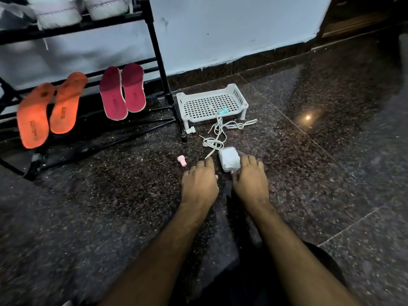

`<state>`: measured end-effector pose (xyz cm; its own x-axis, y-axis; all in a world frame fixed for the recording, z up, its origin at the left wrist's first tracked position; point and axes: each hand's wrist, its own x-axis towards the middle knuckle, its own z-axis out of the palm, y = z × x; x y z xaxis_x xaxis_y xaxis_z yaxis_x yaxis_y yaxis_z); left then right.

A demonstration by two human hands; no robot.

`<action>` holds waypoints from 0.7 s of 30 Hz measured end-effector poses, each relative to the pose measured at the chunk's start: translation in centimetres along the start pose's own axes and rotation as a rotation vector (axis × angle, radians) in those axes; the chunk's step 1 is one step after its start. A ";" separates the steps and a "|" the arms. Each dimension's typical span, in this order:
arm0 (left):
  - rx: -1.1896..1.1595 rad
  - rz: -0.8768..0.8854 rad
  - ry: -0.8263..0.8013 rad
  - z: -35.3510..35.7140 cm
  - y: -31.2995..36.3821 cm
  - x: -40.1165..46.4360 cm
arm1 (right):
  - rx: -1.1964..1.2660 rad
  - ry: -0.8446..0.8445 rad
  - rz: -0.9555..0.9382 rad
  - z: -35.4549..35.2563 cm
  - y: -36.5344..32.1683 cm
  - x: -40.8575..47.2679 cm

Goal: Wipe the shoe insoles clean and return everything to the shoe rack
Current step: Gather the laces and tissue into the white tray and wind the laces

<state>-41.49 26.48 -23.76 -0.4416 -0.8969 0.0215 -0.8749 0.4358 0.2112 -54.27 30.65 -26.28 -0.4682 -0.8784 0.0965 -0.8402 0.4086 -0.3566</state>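
Two orange insoles [47, 110] and two magenta insoles [122, 92] lean against the lower bars of the black shoe rack [159, 56] at the left. A folded white cloth [229, 159] lies on the dark floor in the middle. My right hand [250, 175] rests palm down with its fingers touching the cloth's right and near edges. My left hand [199, 181] lies flat on the floor just left of the cloth, fingers slightly apart, holding nothing.
A white perforated plastic tray [210, 104] on short legs stands right of the rack, with a teal cap [223, 111] on it. White shoelaces [218, 134] trail from it to the cloth. A small pink cap [182, 160] lies nearby. White shoes [59, 12] sit on the rack's upper shelf.
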 end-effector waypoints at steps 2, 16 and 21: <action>-0.109 -0.022 -0.016 1.1 0.0 1.6 | 0.022 0.007 0.039 1.3 0.0 1.2; -0.518 -0.066 -0.076 9.1 -0.5 7.4 | 0.264 -0.211 0.196 6.6 0.7 5.9; -0.638 -0.147 0.091 9.5 -0.6 8.2 | 0.357 -0.156 0.145 6.7 0.8 6.3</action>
<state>-46.50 19.55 -33.02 -0.2835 -0.9587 0.0246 -0.6227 0.2035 0.7555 -56.09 23.76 -32.16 -0.5048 -0.8562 -0.1103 -0.6082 0.4434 -0.6585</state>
